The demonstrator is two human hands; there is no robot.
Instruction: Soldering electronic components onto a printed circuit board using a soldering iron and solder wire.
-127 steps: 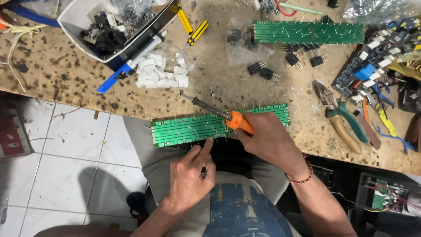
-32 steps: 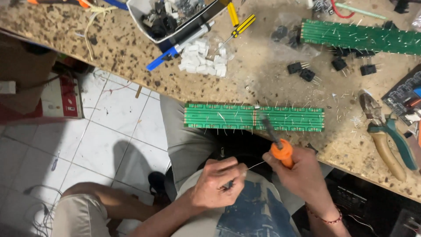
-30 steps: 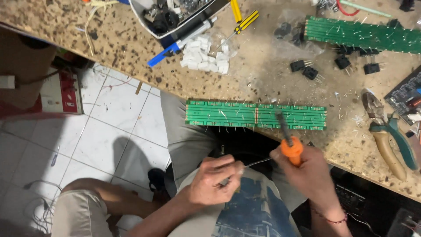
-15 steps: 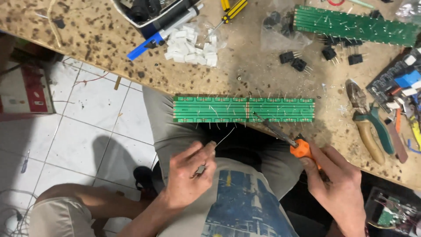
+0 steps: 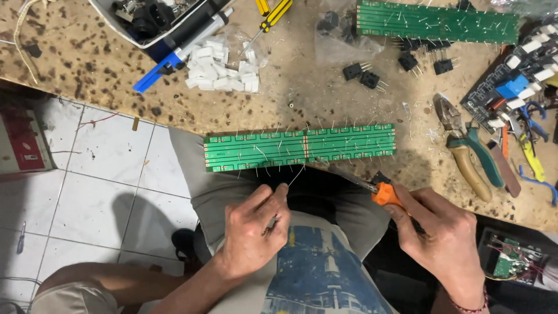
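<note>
Workbench (image 5: 302, 99), two green circuit boards (image 5: 299, 146), one soldering iron (image 5: 372, 187)

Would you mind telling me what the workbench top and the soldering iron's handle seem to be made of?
The workbench top looks like bare wood or board: matt tan, speckled with dark burn-like spots. The soldering iron in the right hand has an orange collar, probably plastic or rubber, smooth and matt, with a dull grey metal shaft.

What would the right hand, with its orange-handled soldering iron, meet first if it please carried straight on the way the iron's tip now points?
Probably the long green circuit board. The right hand aims the orange-handled soldering iron up and left, its tip near the board's lower edge by the middle seam. Height above the board is unclear.
</note>
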